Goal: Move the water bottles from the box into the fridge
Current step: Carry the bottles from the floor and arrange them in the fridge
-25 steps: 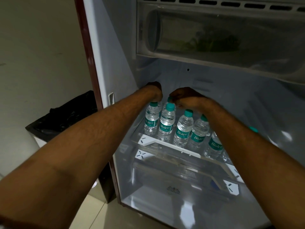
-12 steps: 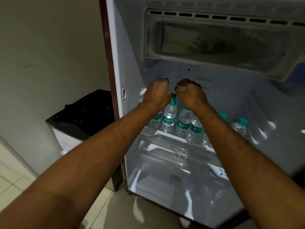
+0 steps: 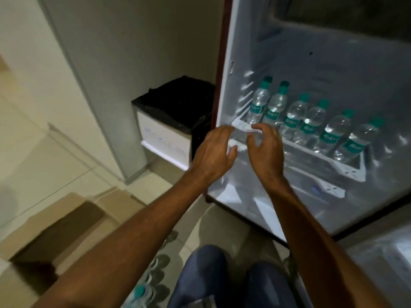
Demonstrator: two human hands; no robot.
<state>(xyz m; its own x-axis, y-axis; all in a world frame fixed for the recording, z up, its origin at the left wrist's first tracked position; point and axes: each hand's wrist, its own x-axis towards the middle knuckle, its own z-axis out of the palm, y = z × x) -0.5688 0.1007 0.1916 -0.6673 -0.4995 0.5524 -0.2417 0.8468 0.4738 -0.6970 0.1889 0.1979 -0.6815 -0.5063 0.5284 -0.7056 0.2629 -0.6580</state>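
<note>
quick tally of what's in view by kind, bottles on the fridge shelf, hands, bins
Water bottles standing on the fridge shelf: 6
Hands: 2, left hand and right hand, both empty
Black-lined bin: 1
Total: 9
More bottles lie blurred near the floor, too unclear to count.

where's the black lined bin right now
In the head view, the white bin with a black liner stands on the floor left of centre, against the grey wall and just left of the open fridge's dark red edge, beyond the left hand.
</note>
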